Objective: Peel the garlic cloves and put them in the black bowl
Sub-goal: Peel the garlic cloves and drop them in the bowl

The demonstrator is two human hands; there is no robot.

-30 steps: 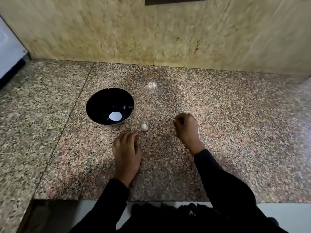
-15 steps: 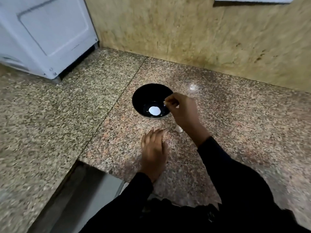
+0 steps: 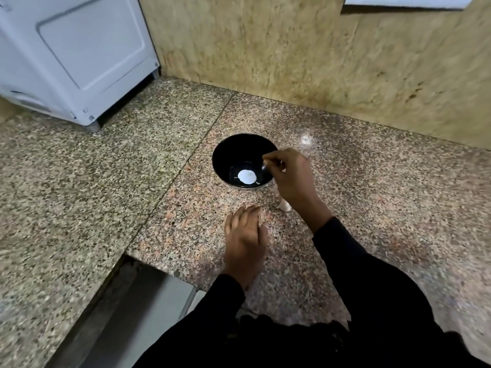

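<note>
A white appliance fills the upper left of the frame, its foot standing on the speckled granite surface. A tan stone wall closes the top and right, with a white-edged fixture at the top right corner. A seam in the surface runs diagonally from upper centre down to the left, where the surface edge drops off at lower left.

The black bowl sits at centre frame, with a white glare spot in its bottom. The right hand hovers at the bowl's right rim, its fingers curled and pinching something small; what it is cannot be told. It covers part of that rim. Just below the bowl, partly hidden by the right wrist, 1 garlic clove lies on the surface. The left hand rests flat on the surface below it, fingers relaxed, holding nothing.

Bare surface spreads to the left of the bowl and across the right of the frame.
</note>
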